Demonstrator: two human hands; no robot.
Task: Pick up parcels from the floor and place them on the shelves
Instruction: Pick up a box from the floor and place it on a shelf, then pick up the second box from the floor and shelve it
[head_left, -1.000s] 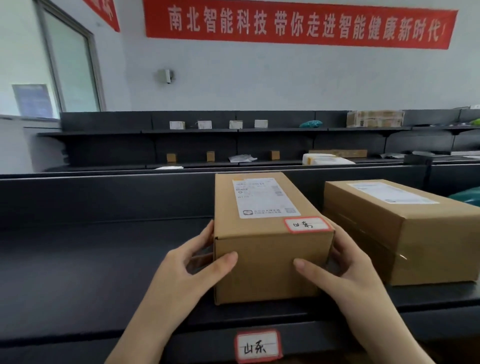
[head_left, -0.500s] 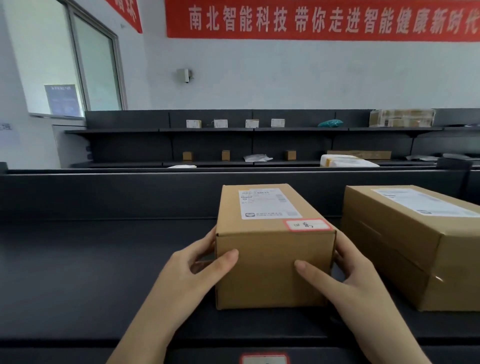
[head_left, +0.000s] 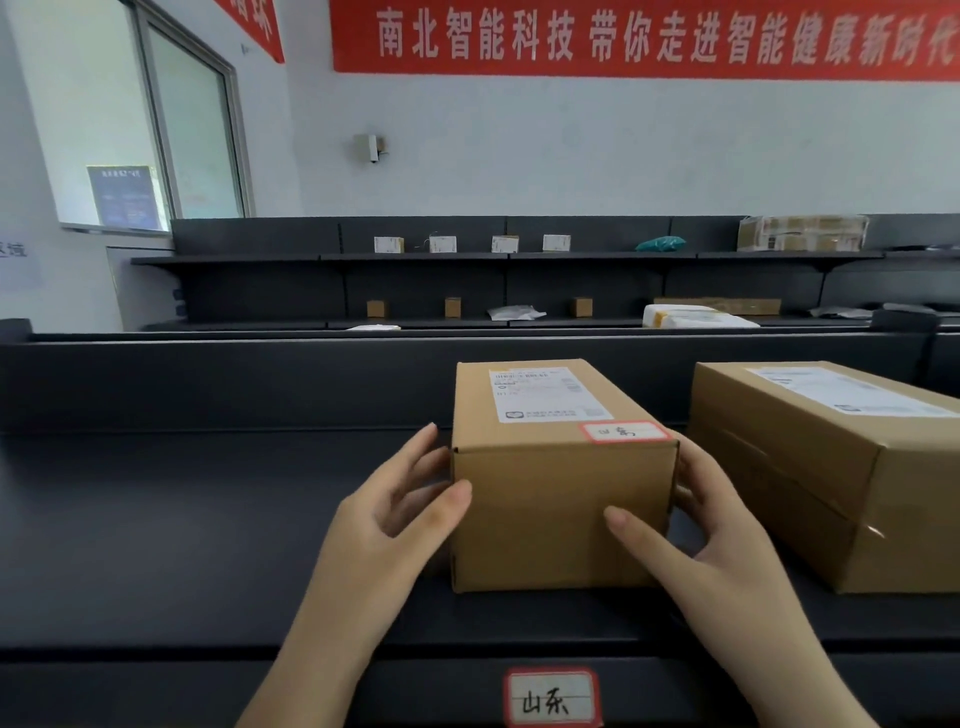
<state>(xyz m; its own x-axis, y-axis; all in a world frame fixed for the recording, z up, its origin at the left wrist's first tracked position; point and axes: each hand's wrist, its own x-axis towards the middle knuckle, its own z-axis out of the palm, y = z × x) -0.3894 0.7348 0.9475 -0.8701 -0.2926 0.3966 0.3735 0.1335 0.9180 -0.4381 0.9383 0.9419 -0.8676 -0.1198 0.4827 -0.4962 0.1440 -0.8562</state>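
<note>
- Head view: the parcel (head_left: 561, 478) sits on the shelf (head_left: 208, 519), pushed slightly deeper than a second ago.
- Left hand (head_left: 395, 525) and right hand (head_left: 722, 540) grip its sides, fingers clamped.
- Placement looks nearly done; release likely follows.

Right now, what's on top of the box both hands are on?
On the cardboard box: a white shipping label and a red-bordered handwritten sticker at its near right corner. The print is too blurred to read; nothing else is stacked on it.

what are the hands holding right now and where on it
Both hands hold the small cardboard box resting on the shelf: the left hand on its left side, the right hand on its right side, thumbs on the front face.
</note>
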